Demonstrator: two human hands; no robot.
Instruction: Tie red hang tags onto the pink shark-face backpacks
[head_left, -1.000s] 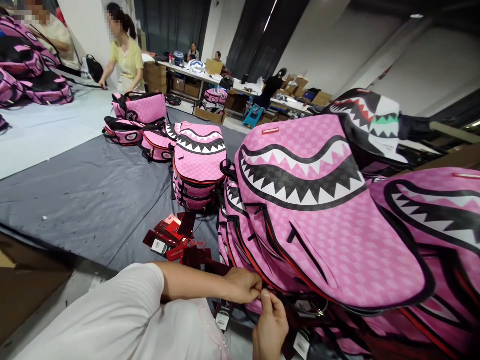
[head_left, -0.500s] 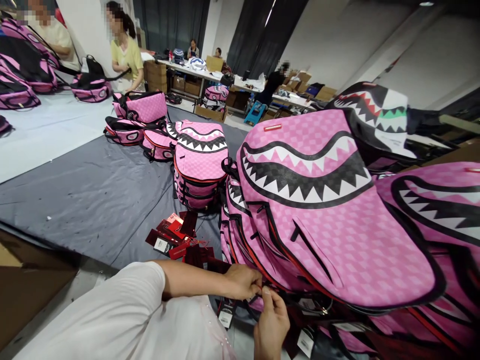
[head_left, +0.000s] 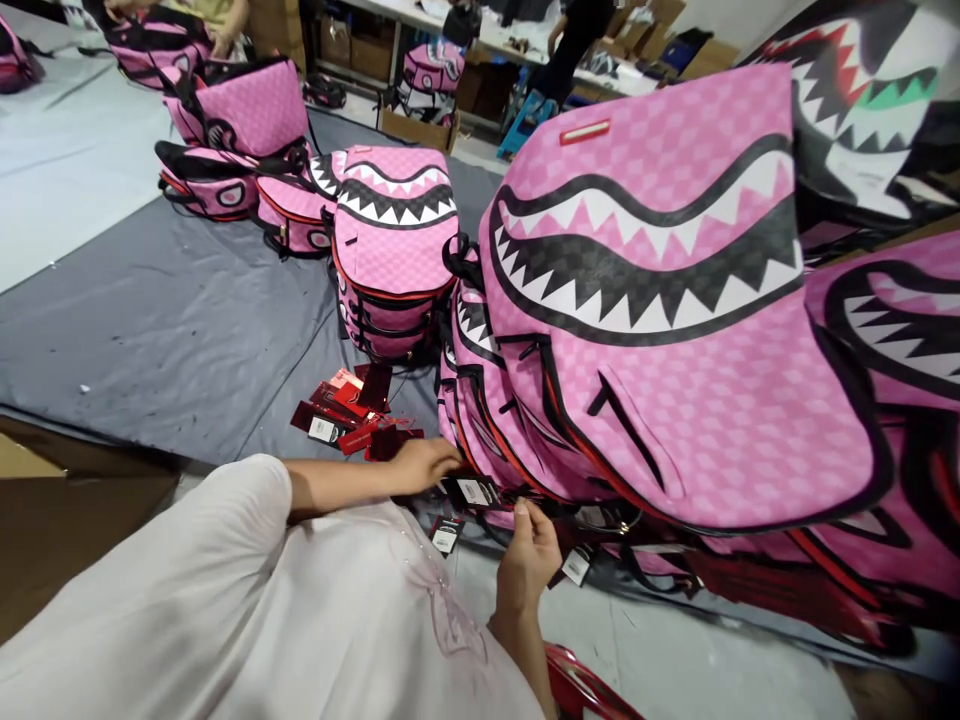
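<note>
A black hang tag (head_left: pixel 474 492) with a white barcode label lies between my hands, under the front of the pink backpacks. My right hand (head_left: pixel 529 548) pinches by the tag's right end, thumb against finger; the tag's cord cannot be made out. At the tag's left end, my left hand (head_left: pixel 421 466) has its fingers curled together, and what they hold is hidden. The large pink backpack (head_left: pixel 675 400) with a shark-mouth print stands just beyond. A pile of red hang tags (head_left: pixel 349 405) lies left of my left hand.
More pink backpacks (head_left: pixel 394 235) stand on the grey-covered table (head_left: pixel 187 300). Two other barcode tags (head_left: pixel 445 537) hang near the table edge. A person's hand (head_left: pixel 225 38) shows at the far left. Below is a red stool (head_left: pixel 581 685). A black-and-white shark backpack (head_left: pixel 862 100) sits behind.
My view has tilted down. My hands, close together before, have moved apart, the left one going left. The black tag now shows between them.
</note>
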